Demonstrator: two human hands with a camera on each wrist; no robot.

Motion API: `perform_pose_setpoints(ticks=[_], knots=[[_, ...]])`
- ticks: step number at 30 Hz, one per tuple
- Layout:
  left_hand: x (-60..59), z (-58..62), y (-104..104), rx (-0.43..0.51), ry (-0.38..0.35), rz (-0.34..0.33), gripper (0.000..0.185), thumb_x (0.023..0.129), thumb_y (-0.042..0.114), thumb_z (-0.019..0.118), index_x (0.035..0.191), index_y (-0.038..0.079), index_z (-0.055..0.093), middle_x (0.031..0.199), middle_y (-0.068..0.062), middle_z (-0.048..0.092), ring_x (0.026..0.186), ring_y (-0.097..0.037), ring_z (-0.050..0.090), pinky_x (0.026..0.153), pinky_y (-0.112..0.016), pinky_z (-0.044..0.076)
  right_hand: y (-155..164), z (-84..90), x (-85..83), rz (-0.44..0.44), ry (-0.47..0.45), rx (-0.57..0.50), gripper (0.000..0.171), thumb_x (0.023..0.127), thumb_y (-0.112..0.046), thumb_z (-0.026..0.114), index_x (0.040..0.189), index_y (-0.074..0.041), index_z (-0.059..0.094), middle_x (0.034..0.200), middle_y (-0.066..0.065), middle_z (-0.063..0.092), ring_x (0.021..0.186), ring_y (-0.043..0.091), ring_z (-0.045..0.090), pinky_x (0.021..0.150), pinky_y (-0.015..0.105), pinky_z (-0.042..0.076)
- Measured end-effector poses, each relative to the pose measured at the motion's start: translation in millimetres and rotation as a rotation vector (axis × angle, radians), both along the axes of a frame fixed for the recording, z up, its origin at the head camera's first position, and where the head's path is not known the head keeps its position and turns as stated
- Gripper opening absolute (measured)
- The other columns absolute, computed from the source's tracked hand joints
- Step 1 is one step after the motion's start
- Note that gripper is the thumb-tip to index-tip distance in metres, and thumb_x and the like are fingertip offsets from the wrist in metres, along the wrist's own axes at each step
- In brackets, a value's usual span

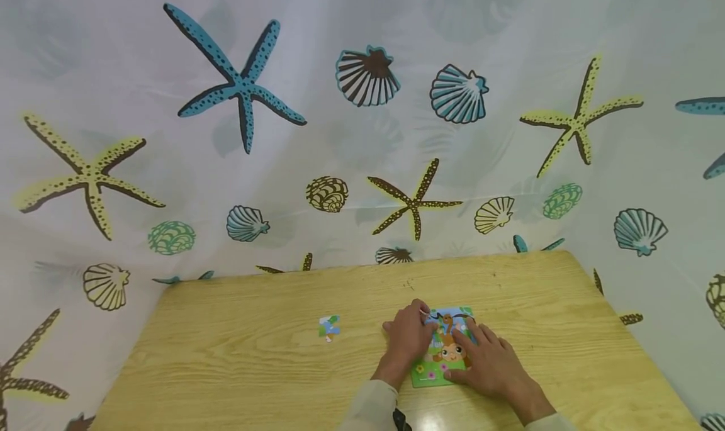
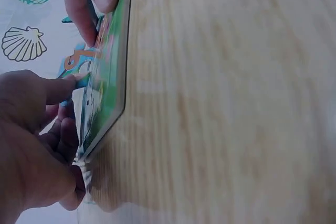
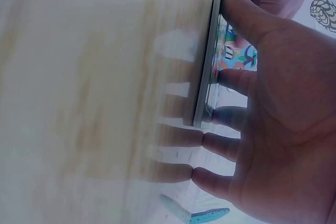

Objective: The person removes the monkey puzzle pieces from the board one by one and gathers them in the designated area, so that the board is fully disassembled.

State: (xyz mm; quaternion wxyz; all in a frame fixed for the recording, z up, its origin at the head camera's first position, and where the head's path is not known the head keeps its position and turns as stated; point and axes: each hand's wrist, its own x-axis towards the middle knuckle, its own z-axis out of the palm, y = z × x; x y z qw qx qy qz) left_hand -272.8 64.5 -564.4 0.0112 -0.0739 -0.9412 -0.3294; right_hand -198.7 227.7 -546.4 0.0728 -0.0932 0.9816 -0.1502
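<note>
We see a thin rectangular jigsaw board with a brown monkey on green and blue lying flat on the pale wood-grain table, its long axis running away from the person, flowered edge nearest and the monkey upright to the wearer. We find a tiny dark marking by its near-left corner, too small to read. The left hand, at the board's far-left part, pinches a small blue-green puzzle piece between thumb and fingers. The right hand rests on the right side, fingers straight and spread, gripping nothing. Well apart leftward, we see a loose blue, green and white jigsaw piece. Behind hangs white cloth printed with starfish and shells.
</note>
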Motion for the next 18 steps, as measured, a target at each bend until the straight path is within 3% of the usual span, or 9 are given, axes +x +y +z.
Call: perform_pose_setpoints(ticks=[5,9,13,18], knots=[[-3.6,0.8,-8.5,0.095,-0.026,-0.009,0.02,0.092,0.031,0.065,0.106,0.017,0.068,0.095,0.005,0.069,0.092,-0.017,0.061,0.076,-0.042,0.031,-1.5,-1.6,-1.7,0.004,0.005,0.003,0.082,0.081,-0.065,0.063,0.146,-0.019,0.044,0.159,0.016,0.026,0.141,0.042,0.032,0.103,0.067,0.031],[-8.5,6.5,-26.7,0.156,-0.033,0.005,0.022,0.092,0.029,0.065,0.111,0.02,0.065,0.093,0.006,0.068,0.086,-0.014,0.06,0.079,-0.045,0.03,-3.2,-1.4,-1.9,0.008,0.011,0.004,0.082,0.081,-0.066,0.063,0.145,-0.019,0.044,0.158,0.016,0.027,0.14,0.041,0.033,0.103,0.066,0.032],[-15.6,9.2,-58.0,0.142,-0.025,-0.002,0.023,0.095,0.026,0.062,0.117,0.024,0.061,0.089,0.008,0.066,0.077,-0.011,0.058,0.083,-0.051,0.032,-4.0,-0.9,-0.7,0.01,0.004,0.004,0.083,0.081,-0.066,0.063,0.145,-0.018,0.044,0.158,0.016,0.026,0.139,0.042,0.034,0.103,0.066,0.032],[-20.8,10.3,-100.5,0.049,-0.03,0.036,0.019,0.096,0.025,0.059,0.115,0.027,0.063,0.09,0.005,0.068,0.084,-0.018,0.061,0.086,-0.058,0.033,-3.7,-1.9,1.1,0.013,-0.002,-0.007,0.082,0.082,-0.065,0.062,0.146,-0.017,0.043,0.159,0.017,0.025,0.14,0.042,0.032,0.103,0.067,0.031]])
